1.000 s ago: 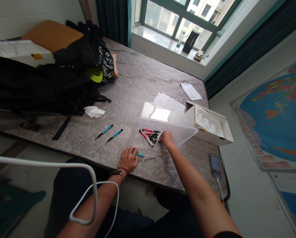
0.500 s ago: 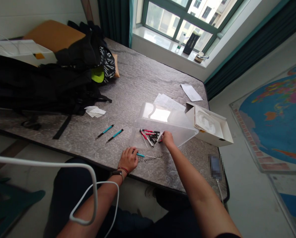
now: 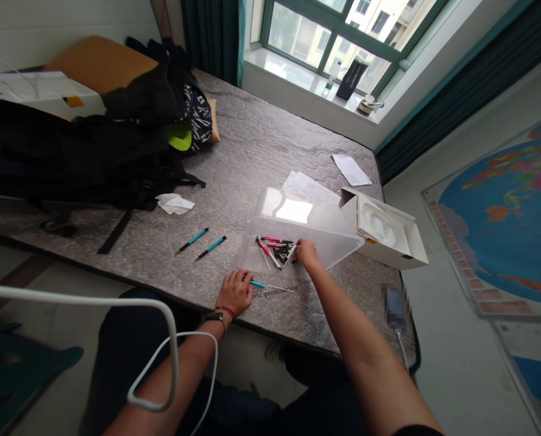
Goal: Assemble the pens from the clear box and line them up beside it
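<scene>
My left hand (image 3: 235, 292) rests near the front edge with its fingers curled over a teal pen barrel (image 3: 258, 284), whose end sticks out to the right. Just right of that barrel lies a thin pale rod (image 3: 279, 288), perhaps a pen refill. My right hand (image 3: 307, 253) reaches into an open clear plastic container (image 3: 318, 233), fingers pinched at the right side of a pile of red, black and white pen parts (image 3: 275, 247). What those fingertips hold is hidden. Left of the container, two teal-and-black pens (image 3: 210, 248) lie side by side.
A white box (image 3: 388, 239) stands right of the container, with paper sheets (image 3: 311, 186) behind. A crumpled tissue (image 3: 175, 204) and black backpack (image 3: 129, 139) lie left. A phone-like device (image 3: 395, 307) with a cable sits right. A white tube (image 3: 116, 300) crosses the lower left foreground.
</scene>
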The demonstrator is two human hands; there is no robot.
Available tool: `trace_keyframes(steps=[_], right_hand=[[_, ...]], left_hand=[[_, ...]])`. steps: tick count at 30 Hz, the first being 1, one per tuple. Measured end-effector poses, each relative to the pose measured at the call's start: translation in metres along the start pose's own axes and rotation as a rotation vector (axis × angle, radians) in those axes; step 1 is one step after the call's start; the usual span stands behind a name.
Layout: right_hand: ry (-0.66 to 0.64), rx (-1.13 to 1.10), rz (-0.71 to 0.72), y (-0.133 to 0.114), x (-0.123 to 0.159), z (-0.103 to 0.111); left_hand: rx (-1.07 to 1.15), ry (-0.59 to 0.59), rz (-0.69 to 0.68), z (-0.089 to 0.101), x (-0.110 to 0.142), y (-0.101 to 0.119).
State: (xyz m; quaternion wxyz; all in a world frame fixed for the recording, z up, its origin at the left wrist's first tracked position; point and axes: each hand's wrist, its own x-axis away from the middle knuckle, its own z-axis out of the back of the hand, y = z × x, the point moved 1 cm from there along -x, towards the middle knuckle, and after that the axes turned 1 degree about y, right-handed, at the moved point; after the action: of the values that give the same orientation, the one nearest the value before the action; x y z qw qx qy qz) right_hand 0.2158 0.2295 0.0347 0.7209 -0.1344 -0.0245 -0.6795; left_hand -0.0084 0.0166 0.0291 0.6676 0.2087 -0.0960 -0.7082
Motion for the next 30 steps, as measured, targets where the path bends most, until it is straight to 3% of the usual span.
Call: trace_keyframes(steps=[6,13,17,20,26,30], right_hand=[[-0.036,0.008,0.001,0.0,-0.003,0.002],[-0.034,-0.092,0.005,0.001,0.015,0.002],[0.12,-0.174,0.033,-0.004,0.029,0.009],[0.183,-0.207,0.172,-0.025,0.04,0.012],[0.015,-0.18,0.686,-0.086,0.055,-0.01],[-0.018,-0.077,0.706,-0.088,0.063,-0.031]], left_hand=[[-0.004,-0.002,-0.005,0.001,0.0,0.0],[-0.005,-0.001,-0.005,0.001,0.0,0.0],[-0.004,0.005,-0.003,0.0,0.0,0.0],[-0.011,0.009,-0.006,-0.001,0.0,0.0],[-0.034,0.004,-0.011,-0.001,0.0,0.0],[-0.038,-0.002,-0.008,-0.002,0.0,0.0]])
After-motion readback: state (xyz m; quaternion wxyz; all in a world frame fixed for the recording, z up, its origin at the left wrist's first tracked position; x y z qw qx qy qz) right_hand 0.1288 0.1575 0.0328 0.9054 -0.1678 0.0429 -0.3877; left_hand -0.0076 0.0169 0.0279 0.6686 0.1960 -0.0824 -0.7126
